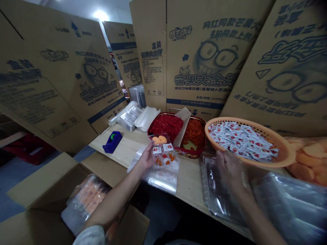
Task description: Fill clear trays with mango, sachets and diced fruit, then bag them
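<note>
My left hand (147, 157) grips the edge of a clear plastic compartment tray (162, 163) above the table. In the tray lie orange rounded sweets (159, 140), two white printed sachets (168, 147) and small red and orange pieces. My right hand (230, 168) is blurred, its fingers curled in front of the orange basket (288, 154); whatever it holds is hidden. Below that hand is a stack of clear plastic trays (213, 190). The basket is filled with white and red sachets (242, 139). Behind my left hand stands a red-rimmed container of red pieces (166, 124) and orange pieces (192, 132), with a pale divider between.
A blue tape dispenser (112, 142) and stacked clear trays (130, 117) sit at the table's left. Large cardboard boxes (199, 61) wall the back. An open carton (46, 190) with packed trays stands lower left. Orange sweets (310, 160) lie far right; clear plastic (163, 180) covers the front edge.
</note>
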Tool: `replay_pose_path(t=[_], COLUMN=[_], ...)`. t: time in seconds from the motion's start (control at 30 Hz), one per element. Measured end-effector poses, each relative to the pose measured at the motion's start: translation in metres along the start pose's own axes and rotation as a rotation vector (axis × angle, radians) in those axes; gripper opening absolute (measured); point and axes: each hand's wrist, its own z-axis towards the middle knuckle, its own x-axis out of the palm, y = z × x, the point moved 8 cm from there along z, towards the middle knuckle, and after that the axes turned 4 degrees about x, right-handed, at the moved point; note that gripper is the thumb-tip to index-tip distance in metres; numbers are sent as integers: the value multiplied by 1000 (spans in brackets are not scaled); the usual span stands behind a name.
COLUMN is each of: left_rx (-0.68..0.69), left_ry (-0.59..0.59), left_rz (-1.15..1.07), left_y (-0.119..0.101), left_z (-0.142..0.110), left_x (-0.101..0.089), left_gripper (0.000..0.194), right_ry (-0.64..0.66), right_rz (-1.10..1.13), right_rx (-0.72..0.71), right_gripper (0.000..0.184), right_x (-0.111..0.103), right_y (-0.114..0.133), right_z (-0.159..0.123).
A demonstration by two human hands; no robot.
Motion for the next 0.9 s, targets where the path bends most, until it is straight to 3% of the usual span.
replay_pose_path(t=[0.2, 0.33, 0.43, 0.6, 0.77, 0.9], left_rx=[11, -37, -78, -45, 1, -2], left_ry=[-4, 50, 59, 127, 74, 93], left_rz=[1, 16, 13, -20, 36, 40], left_y=[4, 21, 39, 56, 58, 59], left_z=[-7, -22, -31, -42, -48, -51], left_x=[10, 27, 35, 46, 43, 45], left_gripper=[49, 52, 50, 53, 39, 45], right_ry=[318, 356, 346, 355, 342, 340], right_rz=[322, 88, -182, -246, -239, -252], right_rx=[5, -149, -204, -220, -198, -194], right_gripper=[52, 48, 43, 37, 40, 40], right_x=[8, 35, 67, 104, 107, 106], right_y=[69, 141, 176, 190, 187, 185], right_z=[31, 46, 50, 42, 37, 36])
